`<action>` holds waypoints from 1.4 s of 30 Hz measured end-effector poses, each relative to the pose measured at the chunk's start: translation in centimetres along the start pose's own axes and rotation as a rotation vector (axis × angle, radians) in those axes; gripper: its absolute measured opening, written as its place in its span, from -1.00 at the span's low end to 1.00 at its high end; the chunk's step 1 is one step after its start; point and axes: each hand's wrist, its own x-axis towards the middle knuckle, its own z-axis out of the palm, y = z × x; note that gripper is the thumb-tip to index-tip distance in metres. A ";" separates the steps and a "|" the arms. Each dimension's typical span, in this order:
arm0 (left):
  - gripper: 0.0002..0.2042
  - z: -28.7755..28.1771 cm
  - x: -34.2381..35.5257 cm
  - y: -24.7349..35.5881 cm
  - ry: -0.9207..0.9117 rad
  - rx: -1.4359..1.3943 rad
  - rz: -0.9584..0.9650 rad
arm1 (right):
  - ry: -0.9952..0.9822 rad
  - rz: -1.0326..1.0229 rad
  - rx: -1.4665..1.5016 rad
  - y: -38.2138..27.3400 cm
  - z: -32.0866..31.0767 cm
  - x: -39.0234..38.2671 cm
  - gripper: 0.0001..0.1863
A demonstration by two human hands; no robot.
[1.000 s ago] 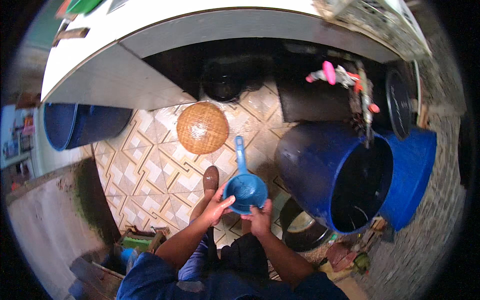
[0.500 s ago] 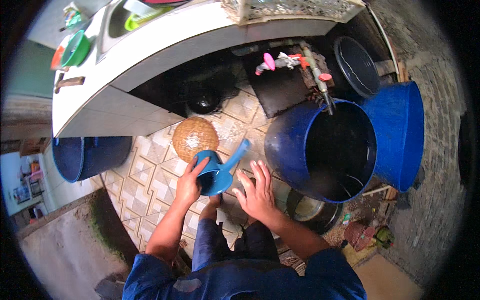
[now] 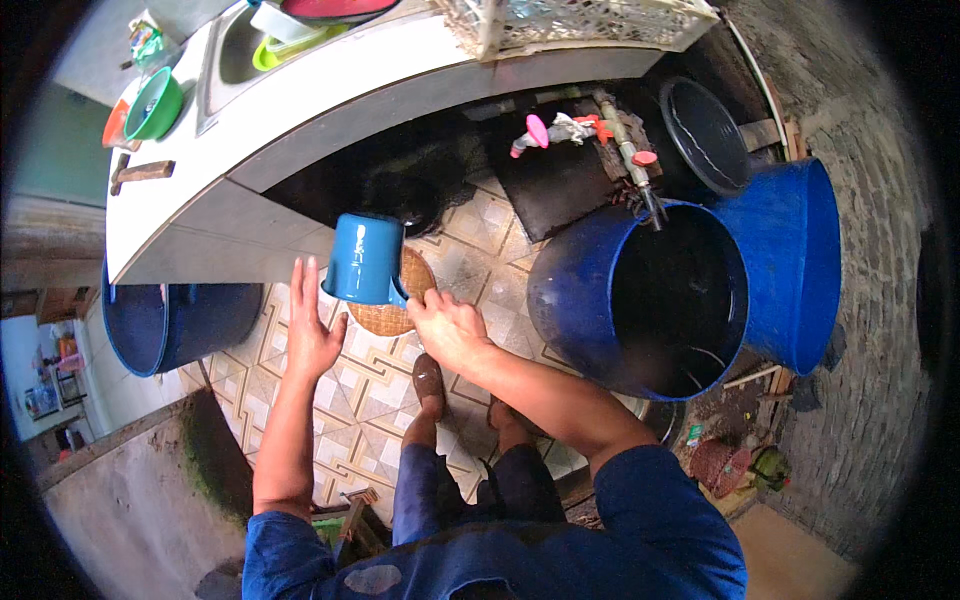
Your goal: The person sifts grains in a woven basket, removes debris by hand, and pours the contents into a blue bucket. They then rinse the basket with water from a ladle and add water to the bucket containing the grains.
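My right hand (image 3: 447, 325) is closed round the handle of a blue plastic water dipper (image 3: 365, 258). The dipper's cup is tipped onto its side in the air, to the left of that hand. Just below and left of the cup is my left hand (image 3: 316, 335), fingers stretched out and nothing in it. A round woven bamboo basket (image 3: 388, 318) on the tiled floor lies beneath the dipper, partly covered by it and by my right hand.
A large blue drum (image 3: 575, 295) holding dark water stands right, under a tap (image 3: 648, 190). Another blue tub (image 3: 790, 265) is behind it. The white counter (image 3: 270, 130) curves across the far side, bearing a hammer (image 3: 143, 172) and green bowl (image 3: 155, 105). A blue barrel (image 3: 215, 320) stands left.
The dipper has passed from my left hand to my right, which now grips its handle. It has moved up and left and turned onto its side. My left hand has let go and opened.
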 end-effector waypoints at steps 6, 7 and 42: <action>-0.16 5.8 -8.9 -8.5 0.058 -0.215 -0.309 | 0.152 0.152 -0.123 0.7 -1.6 -0.4 -0.53; -0.16 6.7 -10.6 -9.1 0.009 -0.209 -0.348 | 0.208 0.194 -0.052 1.1 -2.2 -1.3 -0.52; -0.44 20.3 -23.7 -11.7 -0.513 -0.521 -0.910 | 0.886 1.056 1.203 13.2 -17.5 -31.1 -0.61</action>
